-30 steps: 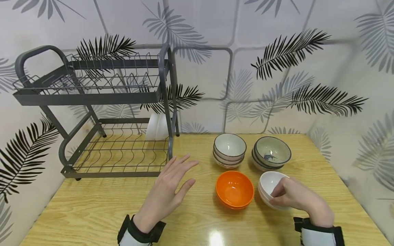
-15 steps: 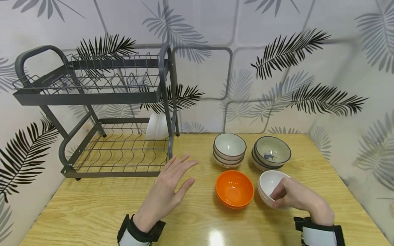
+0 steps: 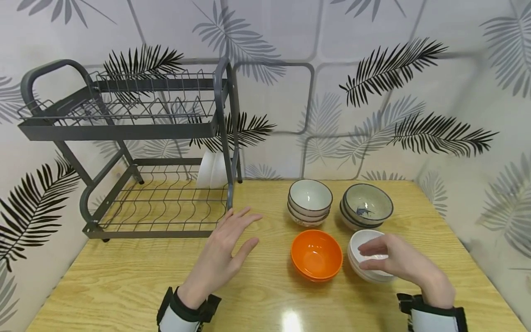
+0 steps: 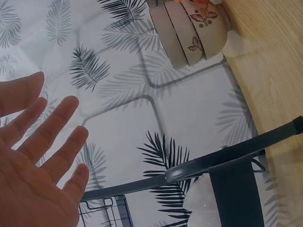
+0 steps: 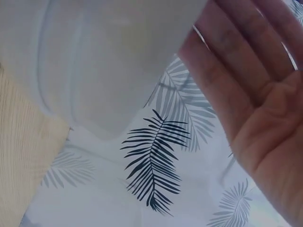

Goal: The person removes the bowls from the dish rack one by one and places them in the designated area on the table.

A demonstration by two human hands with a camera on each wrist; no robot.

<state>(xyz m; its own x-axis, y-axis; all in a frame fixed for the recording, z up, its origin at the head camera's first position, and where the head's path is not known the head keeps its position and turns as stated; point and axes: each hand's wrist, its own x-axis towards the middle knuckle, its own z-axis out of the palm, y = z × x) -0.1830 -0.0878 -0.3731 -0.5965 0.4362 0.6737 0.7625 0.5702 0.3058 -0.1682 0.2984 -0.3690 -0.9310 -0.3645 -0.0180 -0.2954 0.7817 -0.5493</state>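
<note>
My right hand (image 3: 402,260) is over the stack of white bowls (image 3: 373,276), its thumb and fingers parted and nothing pinched between them. In the right wrist view its fingers (image 5: 246,42) look straight beside the blurred white bowls (image 5: 109,61); whether they touch cannot be told. My left hand (image 3: 224,249) hovers above the table in front of the dish rack (image 3: 153,234), fingers spread and holding nothing. That left hand (image 4: 42,175) also appears palm-on in the left wrist view. Between the two hands stand stacked orange bowls (image 3: 317,258).
Behind the orange bowls is a stack of pale dark-rimmed bowls (image 3: 309,207), with greyish-green bowls (image 3: 367,205) to its right. White bowls (image 3: 213,170) stand on edge on the rack's lower tier. A leaf-patterned covering (image 3: 282,101) backs the wooden table (image 3: 249,299).
My right thumb and fingers have come apart and let go of the white bowl's near rim. The white stack stays in place. My left hand has barely shifted.
</note>
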